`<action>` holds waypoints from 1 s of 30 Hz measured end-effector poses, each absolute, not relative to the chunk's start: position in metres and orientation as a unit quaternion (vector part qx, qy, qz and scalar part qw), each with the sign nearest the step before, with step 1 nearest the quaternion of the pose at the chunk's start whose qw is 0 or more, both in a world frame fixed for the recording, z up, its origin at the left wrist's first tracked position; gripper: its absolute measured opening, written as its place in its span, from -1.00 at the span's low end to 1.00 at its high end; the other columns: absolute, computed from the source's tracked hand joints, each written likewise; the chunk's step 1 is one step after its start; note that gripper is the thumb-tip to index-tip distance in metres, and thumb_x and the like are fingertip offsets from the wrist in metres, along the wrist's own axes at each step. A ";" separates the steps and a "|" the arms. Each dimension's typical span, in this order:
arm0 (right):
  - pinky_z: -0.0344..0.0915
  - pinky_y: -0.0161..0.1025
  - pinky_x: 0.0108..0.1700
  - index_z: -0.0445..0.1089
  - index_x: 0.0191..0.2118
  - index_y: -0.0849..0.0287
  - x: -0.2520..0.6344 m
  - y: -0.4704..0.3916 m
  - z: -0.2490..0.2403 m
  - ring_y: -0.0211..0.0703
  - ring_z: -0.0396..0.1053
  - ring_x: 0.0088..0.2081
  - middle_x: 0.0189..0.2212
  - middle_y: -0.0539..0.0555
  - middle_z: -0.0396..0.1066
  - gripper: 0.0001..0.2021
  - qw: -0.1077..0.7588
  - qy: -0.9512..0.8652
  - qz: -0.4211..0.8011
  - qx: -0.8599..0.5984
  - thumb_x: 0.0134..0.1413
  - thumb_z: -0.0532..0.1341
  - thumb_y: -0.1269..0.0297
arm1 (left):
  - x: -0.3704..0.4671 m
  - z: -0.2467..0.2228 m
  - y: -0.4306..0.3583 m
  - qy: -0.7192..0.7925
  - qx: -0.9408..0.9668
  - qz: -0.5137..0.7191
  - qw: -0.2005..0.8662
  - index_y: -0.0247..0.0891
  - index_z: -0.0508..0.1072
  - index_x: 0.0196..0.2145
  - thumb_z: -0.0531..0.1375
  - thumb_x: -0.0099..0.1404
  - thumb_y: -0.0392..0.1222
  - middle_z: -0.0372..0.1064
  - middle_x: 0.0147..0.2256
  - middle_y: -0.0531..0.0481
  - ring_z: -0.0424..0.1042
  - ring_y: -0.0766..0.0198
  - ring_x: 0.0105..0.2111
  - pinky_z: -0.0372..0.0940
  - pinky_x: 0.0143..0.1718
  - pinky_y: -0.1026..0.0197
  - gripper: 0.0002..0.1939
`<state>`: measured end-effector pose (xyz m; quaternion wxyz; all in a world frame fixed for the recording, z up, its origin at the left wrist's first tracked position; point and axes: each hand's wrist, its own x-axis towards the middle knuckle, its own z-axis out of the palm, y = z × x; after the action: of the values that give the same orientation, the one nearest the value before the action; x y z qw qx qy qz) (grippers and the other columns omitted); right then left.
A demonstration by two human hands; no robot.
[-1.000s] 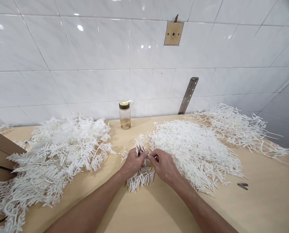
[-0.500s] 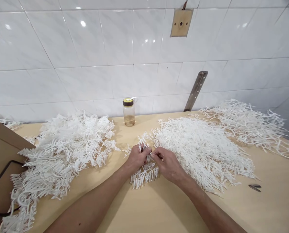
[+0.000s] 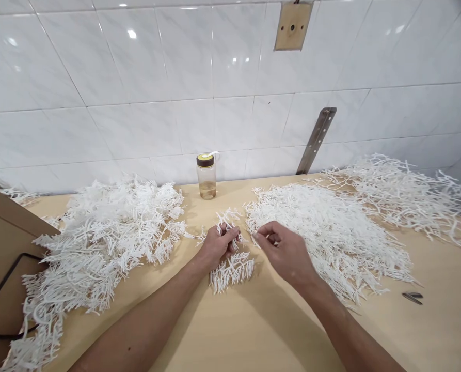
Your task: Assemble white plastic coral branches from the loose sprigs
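Near the middle of the table (image 3: 253, 336), my left hand (image 3: 219, 245) is closed on a white branched piece (image 3: 229, 214), whose twigs stick out past the fingers. My right hand (image 3: 279, 245) is pinched at the left edge of the middle-right pile of white pieces (image 3: 323, 227); whatever its fingertips hold is too small to make out. Just below my left hand lies a small bunch of white twigs (image 3: 232, 271). A large heap of white branched pieces (image 3: 114, 232) spreads to the left.
A bottle (image 3: 206, 178) with a dark and yellow lid stands near the tiled wall. Looser white strands (image 3: 404, 196) lie at the back right. Small metal snips (image 3: 412, 297) rest at the right. A brown panel (image 3: 9, 248) borders the left.
My right hand has moved right, away from my left hand, to the edge of the pile. My left hand keeps its hold on the white piece. The view has shifted slightly.
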<state>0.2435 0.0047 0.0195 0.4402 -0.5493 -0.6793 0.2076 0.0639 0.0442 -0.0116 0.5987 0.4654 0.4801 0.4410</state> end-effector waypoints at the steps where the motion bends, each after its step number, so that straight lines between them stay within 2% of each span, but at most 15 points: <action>1: 0.30 -0.25 -0.41 0.41 -0.34 0.14 0.251 0.006 0.022 -0.16 0.38 -0.47 -0.48 0.05 0.47 -0.79 0.459 -0.663 0.167 -0.568 0.16 0.21 0.11 | 0.064 -0.011 0.044 0.480 0.462 0.441 0.601 -0.26 0.38 -0.47 0.34 0.10 0.12 0.18 -0.72 0.18 0.09 0.45 -0.77 -0.06 -0.77 0.37 -0.61; 4: 0.33 -0.18 -0.35 0.41 -0.34 0.15 0.280 0.012 0.032 -0.14 0.37 -0.47 -0.48 0.07 0.44 -0.81 0.512 -0.587 0.001 -0.627 0.12 0.24 0.13 | 0.064 -0.010 0.045 0.476 0.458 0.439 0.609 -0.26 0.38 -0.48 0.35 0.08 0.11 0.16 -0.74 0.18 0.06 0.46 -0.78 -0.10 -0.79 0.38 -0.61; 6: 0.34 -0.12 -0.31 0.43 -0.27 0.17 0.298 0.014 0.039 -0.08 0.38 -0.40 -0.38 0.15 0.44 -0.84 0.526 -0.551 -0.101 -0.640 0.10 0.22 0.20 | 0.065 -0.009 0.044 0.474 0.460 0.439 0.609 -0.26 0.36 -0.50 0.35 0.07 0.12 0.14 -0.75 0.18 0.05 0.47 -0.79 -0.11 -0.80 0.38 -0.60; 8: 0.34 -0.12 -0.34 0.43 -0.17 0.22 0.308 0.014 0.044 -0.03 0.39 -0.35 -0.28 0.23 0.44 -0.78 0.536 -0.528 -0.141 -0.643 0.08 0.22 0.23 | 0.065 -0.007 0.043 0.471 0.462 0.442 0.608 -0.27 0.36 -0.52 0.36 0.05 0.13 0.14 -0.75 0.19 0.06 0.48 -0.78 -0.11 -0.79 0.39 -0.59; 10: 0.34 -0.14 -0.37 0.43 -0.13 0.24 0.306 0.013 0.044 -0.04 0.40 -0.34 -0.25 0.25 0.46 -0.74 0.549 -0.524 -0.106 -0.643 0.10 0.21 0.21 | 0.066 -0.006 0.042 0.468 0.466 0.444 0.606 -0.28 0.37 -0.52 0.38 0.03 0.14 0.13 -0.75 0.19 0.06 0.49 -0.78 -0.09 -0.78 0.40 -0.57; 12: 0.35 -0.17 -0.36 0.46 -0.17 0.22 0.292 0.012 0.039 -0.08 0.43 -0.37 -0.31 0.19 0.51 -0.74 0.546 -0.551 -0.010 -0.631 0.15 0.19 0.15 | 0.066 -0.005 0.041 0.464 0.474 0.441 0.605 -0.30 0.39 -0.52 0.38 0.03 0.15 0.13 -0.75 0.18 0.05 0.50 -0.77 -0.09 -0.77 0.40 -0.56; 15: 0.36 -0.19 -0.34 0.51 -0.17 0.20 0.262 0.011 0.027 -0.12 0.43 -0.41 -0.34 0.14 0.55 -0.70 0.457 -0.648 0.158 -0.588 0.17 0.18 0.09 | 0.067 -0.004 0.040 0.470 0.486 0.437 0.593 -0.31 0.41 -0.52 0.36 0.04 0.17 0.15 -0.75 0.18 0.04 0.50 -0.78 -0.07 -0.78 0.39 -0.55; 17: 0.34 -0.22 -0.34 0.52 -0.16 0.20 0.245 0.010 0.020 -0.14 0.43 -0.42 -0.31 0.13 0.57 -0.70 0.402 -0.680 0.219 -0.572 0.17 0.17 0.11 | 0.068 -0.004 0.040 0.479 0.491 0.435 0.584 -0.30 0.40 -0.51 0.36 0.04 0.16 0.16 -0.75 0.17 0.07 0.48 -0.79 -0.04 -0.77 0.38 -0.56; 21: 0.27 -0.24 -0.37 0.56 -0.19 0.15 0.233 0.009 0.013 -0.17 0.38 -0.46 -0.37 0.06 0.58 -0.72 0.356 -0.696 0.282 -0.556 0.16 0.15 0.17 | 0.069 -0.004 0.040 0.488 0.497 0.422 0.581 -0.28 0.39 -0.50 0.35 0.05 0.15 0.18 -0.76 0.17 0.09 0.47 -0.80 -0.03 -0.77 0.37 -0.58; 26: 0.19 -0.27 -0.43 0.54 -0.35 0.16 0.235 0.011 0.009 -0.21 0.32 -0.49 -0.45 0.02 0.53 -0.78 0.370 -0.668 0.314 -0.564 0.08 0.18 0.18 | 0.069 -0.001 0.039 0.482 0.505 0.418 0.582 -0.28 0.39 -0.50 0.35 0.06 0.16 0.18 -0.76 0.17 0.08 0.47 -0.80 -0.04 -0.76 0.37 -0.57; 30: 0.10 -0.30 -0.50 0.48 -0.43 0.17 0.231 0.011 0.007 -0.25 0.23 -0.56 -0.58 -0.03 0.42 -0.81 0.375 -0.654 0.321 -0.574 0.04 0.20 0.18 | 0.068 -0.003 0.039 0.482 0.514 0.414 0.576 -0.28 0.37 -0.51 0.35 0.07 0.17 0.18 -0.76 0.16 0.10 0.46 -0.79 -0.02 -0.75 0.36 -0.56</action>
<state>0.2309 0.0106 0.0067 0.3749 -0.5737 -0.6535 0.3212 0.0679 0.0388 -0.0026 0.5764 0.5136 0.4820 0.4143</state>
